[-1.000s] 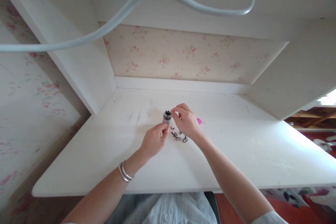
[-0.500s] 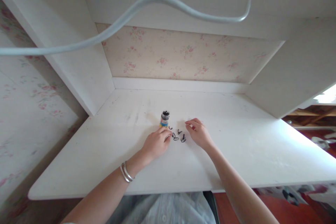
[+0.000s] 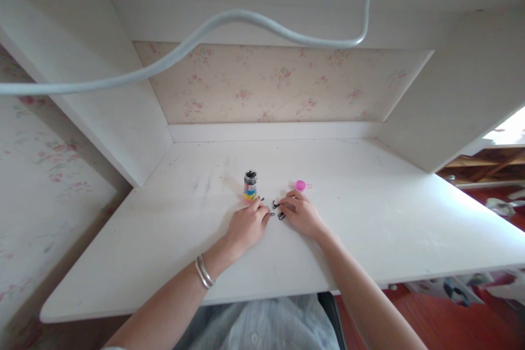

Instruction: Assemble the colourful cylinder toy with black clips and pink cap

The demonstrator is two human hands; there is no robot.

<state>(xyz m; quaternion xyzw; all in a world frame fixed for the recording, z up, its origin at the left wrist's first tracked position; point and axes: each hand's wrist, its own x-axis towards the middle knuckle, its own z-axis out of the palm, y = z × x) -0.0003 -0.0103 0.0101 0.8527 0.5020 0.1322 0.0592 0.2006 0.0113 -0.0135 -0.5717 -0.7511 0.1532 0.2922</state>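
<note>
A small clear jar point(image 3: 250, 186) with a colourful label stands upright on the white desk, open at the top and filled with black elastic bands. Just in front of it, my left hand point(image 3: 247, 224) is closed, a thin black elastic band point(image 3: 272, 214) poking out from its fingertips. My right hand point(image 3: 301, 214) lies opposite, fingertips pinched at a loose black elastic band point(image 3: 275, 205). Another black band point(image 3: 281, 216) rests by those fingers, and a small dark piece point(image 3: 261, 198) lies beside the jar. Behind my right hand is a pink lid point(image 3: 301, 185) with a loop.
The white desk point(image 3: 172, 251) has a raised back strip point(image 3: 270, 131) and side panels point(image 3: 426, 98). A pale cable point(image 3: 238, 15) hangs across the upper view. Shelving with wooden parts point(image 3: 484, 167) stands at the far right.
My right hand has moved left and down onto the bands, uncovering the pink lid behind it. My left hand stays near the jar. The view has shifted slightly.
</note>
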